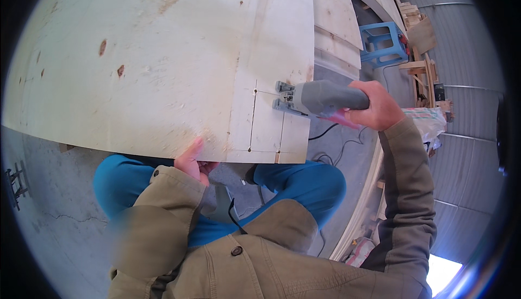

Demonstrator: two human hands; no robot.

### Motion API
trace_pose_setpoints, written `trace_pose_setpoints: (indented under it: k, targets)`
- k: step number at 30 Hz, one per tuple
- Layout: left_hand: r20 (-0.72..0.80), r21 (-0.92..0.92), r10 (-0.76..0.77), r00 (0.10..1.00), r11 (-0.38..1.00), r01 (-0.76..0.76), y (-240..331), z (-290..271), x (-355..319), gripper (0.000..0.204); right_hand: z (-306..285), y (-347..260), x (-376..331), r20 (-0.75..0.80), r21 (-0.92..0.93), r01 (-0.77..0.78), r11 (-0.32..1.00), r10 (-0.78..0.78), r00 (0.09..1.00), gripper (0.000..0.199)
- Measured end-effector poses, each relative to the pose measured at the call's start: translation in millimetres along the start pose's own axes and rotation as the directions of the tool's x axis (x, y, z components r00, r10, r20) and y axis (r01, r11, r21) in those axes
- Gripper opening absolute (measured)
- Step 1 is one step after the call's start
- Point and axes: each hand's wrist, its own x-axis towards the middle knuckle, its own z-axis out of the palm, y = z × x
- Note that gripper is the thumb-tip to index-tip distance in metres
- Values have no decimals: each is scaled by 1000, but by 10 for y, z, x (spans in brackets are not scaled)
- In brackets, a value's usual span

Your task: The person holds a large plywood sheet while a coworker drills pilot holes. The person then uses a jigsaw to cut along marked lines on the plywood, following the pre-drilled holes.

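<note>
at the near edge of the big wood sheet point(152, 55) | right hand point(374, 106) shut tight on the grey saw point(320, 97), cutting along a line | left hand point(192, 160) grips the sheet edge | next: push slow, straight

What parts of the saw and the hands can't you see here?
Head view only:
- The saw blade: hidden under the grey power saw and its shoe on the plywood sheet.
- The left hand: its fingers go under the sheet's edge.
- The right hand: its palm is wrapped round the handle, out of sight.
- The black cord's end: lost behind the knee.
</note>
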Motion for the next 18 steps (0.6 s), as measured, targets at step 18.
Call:
trace_pose_setpoints:
  k: [18]
  targets:
    - [38,16,-23,999,1000,23,30,-41,-15,38,98,58,-10,-112,-48,75,996,-80,990,31]
